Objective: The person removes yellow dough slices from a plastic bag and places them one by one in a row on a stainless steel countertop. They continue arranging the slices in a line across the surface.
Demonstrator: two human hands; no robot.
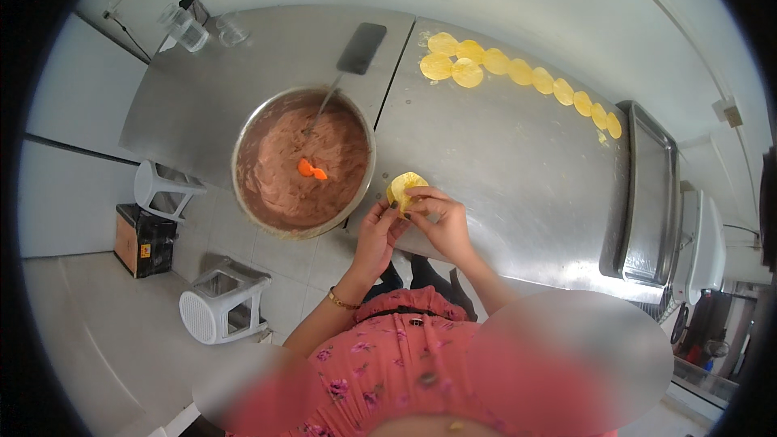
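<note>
Between the fingertips of both my hands, at the table's near edge, is a thin yellow round wrapper (407, 183), bent upward. My left hand (384, 225) pinches its lower left side. My right hand (439, 220) pinches it from the right. Close by on the left stands a large metal bowl (371, 163) of pinkish-brown paste (279, 170). A small bright orange utensil (312, 169) lies on the paste, partly sunk. Several similar flat yellow rounds (496, 61) lie in a row at the table's back, with a few more at its left end.
A dark flat rectangular thing (362, 47) lies behind the bowl, a thin grey handle running from it into the paste. Clear glass vessels (188, 31) stand back left. Metal trays (647, 194) rest at the right end. White stools (222, 307) and a black box (146, 239) are at the left.
</note>
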